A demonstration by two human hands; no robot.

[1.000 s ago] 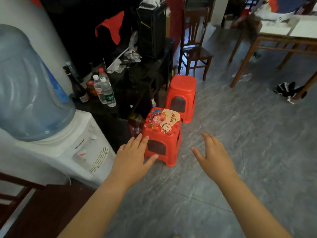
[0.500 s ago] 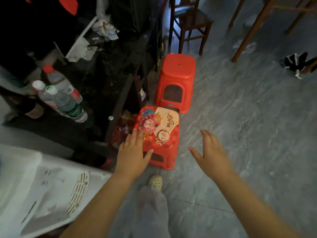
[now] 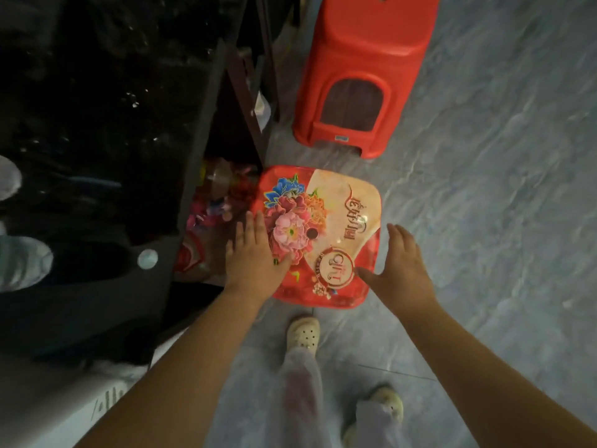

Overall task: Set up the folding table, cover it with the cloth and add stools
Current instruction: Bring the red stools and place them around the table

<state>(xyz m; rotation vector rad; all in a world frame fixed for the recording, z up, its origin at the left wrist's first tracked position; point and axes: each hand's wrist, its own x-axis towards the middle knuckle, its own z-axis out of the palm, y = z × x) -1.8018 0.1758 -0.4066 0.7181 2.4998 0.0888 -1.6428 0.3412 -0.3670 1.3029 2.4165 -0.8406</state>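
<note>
A red plastic stool with a flower-printed seat [image 3: 326, 221] stands on the grey floor right below me. My left hand [image 3: 255, 257] lies spread over its left edge, thumb across the flower print. My right hand [image 3: 400, 266] hovers at the stool's right edge with straight fingers, thumb pointing over the seat; I cannot tell whether it touches. A second, plain red stool [image 3: 365, 59] stands just beyond the first. No folding table or cloth is in view.
A black cabinet [image 3: 113, 124] stands along the left, with clutter in its open lower shelf [image 3: 216, 202]. A white water dispenser's edge [image 3: 80, 405] sits at lower left. My feet in pale clogs [image 3: 303, 334] are just behind the stool. Grey tiled floor [image 3: 500, 189] extends to the right.
I have stepped closer and the view now looks straight down. Both hands moved forward from in front of the stool to either side of its seat.
</note>
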